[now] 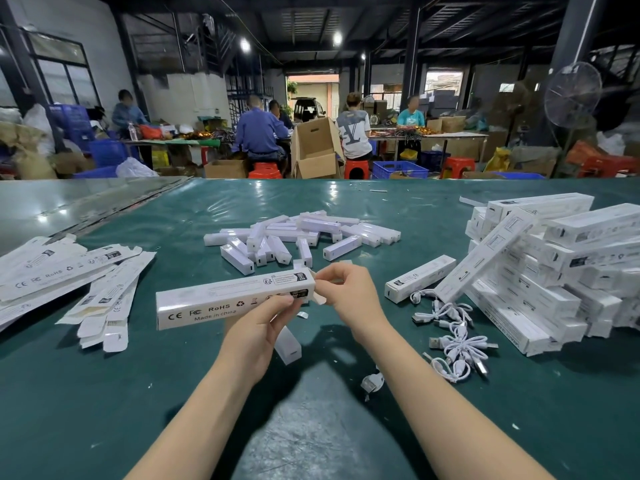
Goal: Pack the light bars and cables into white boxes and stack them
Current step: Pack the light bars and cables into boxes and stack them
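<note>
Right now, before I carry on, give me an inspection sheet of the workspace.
Surface: green table cover, glossy.
Job's things: held box above the table; light bars piled behind; flat boxes left; packed boxes stacked right.
Clutter: small white scraps; one loose light bar under the hands.
Grips: left grip holds the box; right grip pinches its end flap.
Cables: white cables loose beside the stack.
Surroundings: workers at far tables, carton, fan.
</note>
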A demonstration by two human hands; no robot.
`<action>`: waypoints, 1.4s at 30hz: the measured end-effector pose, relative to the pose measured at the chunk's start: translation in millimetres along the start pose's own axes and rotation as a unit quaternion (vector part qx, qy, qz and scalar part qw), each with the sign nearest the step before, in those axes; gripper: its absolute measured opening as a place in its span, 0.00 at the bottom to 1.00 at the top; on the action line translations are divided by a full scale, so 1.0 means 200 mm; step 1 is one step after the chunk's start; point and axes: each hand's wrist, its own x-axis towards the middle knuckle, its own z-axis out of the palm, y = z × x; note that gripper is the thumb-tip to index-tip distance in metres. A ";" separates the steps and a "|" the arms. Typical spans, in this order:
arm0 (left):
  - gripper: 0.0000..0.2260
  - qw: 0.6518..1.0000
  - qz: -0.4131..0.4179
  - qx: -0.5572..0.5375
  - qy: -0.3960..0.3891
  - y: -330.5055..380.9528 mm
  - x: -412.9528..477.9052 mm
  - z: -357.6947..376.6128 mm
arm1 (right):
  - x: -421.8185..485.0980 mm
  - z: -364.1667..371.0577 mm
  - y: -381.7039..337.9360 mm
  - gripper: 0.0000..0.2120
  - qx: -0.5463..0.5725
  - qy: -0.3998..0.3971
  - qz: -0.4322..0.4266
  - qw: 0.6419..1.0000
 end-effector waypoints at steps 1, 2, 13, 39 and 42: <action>0.11 1.000 0.002 0.007 0.008 0.00 0.00 0.00 | 0.00 0.01 0.00 0.04 -0.012 0.005 0.002 1.000; 0.11 1.000 0.005 0.018 0.015 0.00 0.00 0.00 | 0.00 0.03 0.00 0.05 -0.021 0.008 0.008 1.000; 0.11 0.998 0.048 0.036 0.036 0.00 0.00 -0.01 | -0.03 0.02 -0.02 0.06 0.155 -0.061 0.074 0.983; 0.14 0.980 0.149 0.125 -0.053 -0.02 0.01 -0.06 | -0.06 0.09 -0.04 0.10 0.387 0.078 0.104 0.913; 0.14 0.963 0.188 0.188 -0.052 -0.03 0.01 -0.05 | -0.06 0.11 -0.04 0.11 0.401 0.108 0.109 0.903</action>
